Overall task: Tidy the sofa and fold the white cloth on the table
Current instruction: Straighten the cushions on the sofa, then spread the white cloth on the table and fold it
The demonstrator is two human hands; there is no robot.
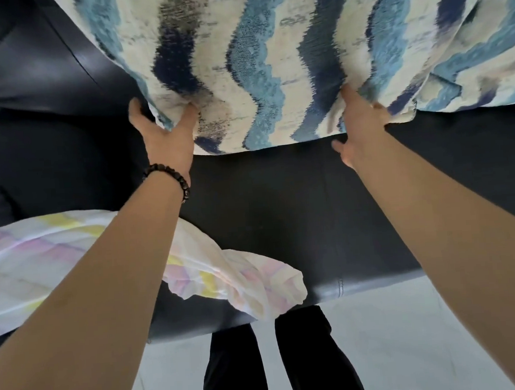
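**Sofa: cushion held at both lower corners**

Upper left of the frame: black leather back and armrest of the sofa, glossy, with one seam running down.

Lower left: white cloth, checked in faint pink and yellow, lying rumpled on the seat. One end drooping at the front edge, the middle hidden under the left forearm.

Left of centre: left hand, dark bead bracelet at the wrist, clamped on the cushion's lower left corner. Thumb on the near face, fingers out of sight behind.

Upper middle: the cushion itself, wavy stripes of navy, light blue and cream, filling the top of the frame in front of the sofa back.

Right of centre: right hand at the lower right corner, fingers pushed into the fabric, thumb splayed free below the edge. Curled round it or only pressing, impossible to tell.

Upper right: second cushion of the same pattern, touching the first.

Bottom middle to right: legs in black trousers close against the sofa front, on a pale floor.
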